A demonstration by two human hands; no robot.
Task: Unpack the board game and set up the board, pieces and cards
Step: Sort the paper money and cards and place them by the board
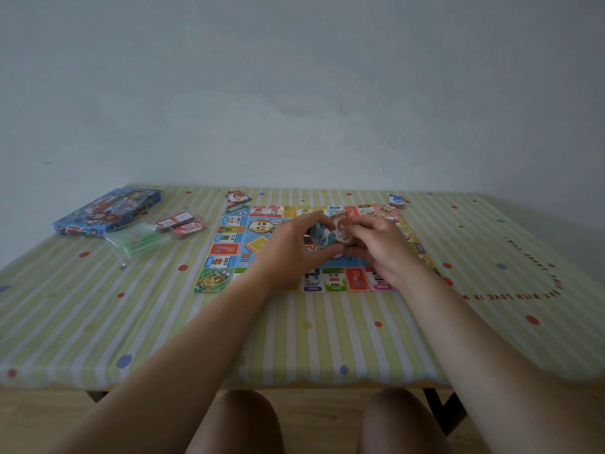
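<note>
Dim, flat, cool light turns the bare pale wall (294, 77) grey-blue. Shadows on the green-striped, dotted cloth surface (98, 322) are faint and soft. Wide-angle distortion bows its near edge and stretches the corners. The small bundle of paper notes (324, 239) looks soft and slightly blurred.

Plain pale wall (294, 77), wood floor (49, 421), table (327, 385) w/ striped polka-dot cloth (98, 322)

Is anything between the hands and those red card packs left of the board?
Nothing visible. The left hand and right hand hold play money over the board; only flat board and tablecloth separate them from the red card packs.
</note>
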